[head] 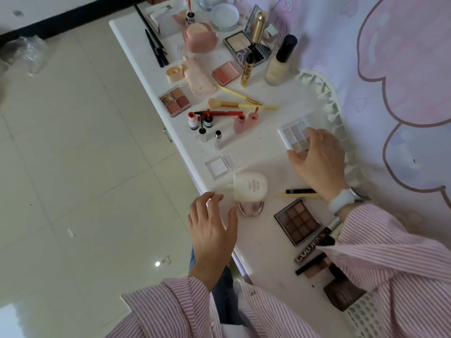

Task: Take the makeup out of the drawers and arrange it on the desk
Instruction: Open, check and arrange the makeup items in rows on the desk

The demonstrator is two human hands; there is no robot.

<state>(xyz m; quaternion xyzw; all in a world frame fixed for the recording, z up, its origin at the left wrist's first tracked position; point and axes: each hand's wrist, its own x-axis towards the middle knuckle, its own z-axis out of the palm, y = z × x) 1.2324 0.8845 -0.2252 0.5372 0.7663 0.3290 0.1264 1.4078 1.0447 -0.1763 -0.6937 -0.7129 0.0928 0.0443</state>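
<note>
Makeup lies spread over the white desk (258,242). My right hand (314,162) hovers with loosely bent fingers over a pale eyeshadow palette (291,134), its fingertips at the palette's near corner; whether it grips is unclear. My left hand (212,225) is spread flat at the desk's front edge, beside a white bottle with a rose-gold cap (250,191) lying on its side. A brown eyeshadow palette (296,220) lies just under my right forearm. A clear compact (219,165) sits beyond the bottle.
Farther along the desk lie lip tints (195,120), brushes (234,103), a four-pan palette (174,101), a blush (225,73), a foundation bottle (279,61) and black pencils (156,48). A white lattice rail (339,123) lines the wall side. Tiled floor is on the left.
</note>
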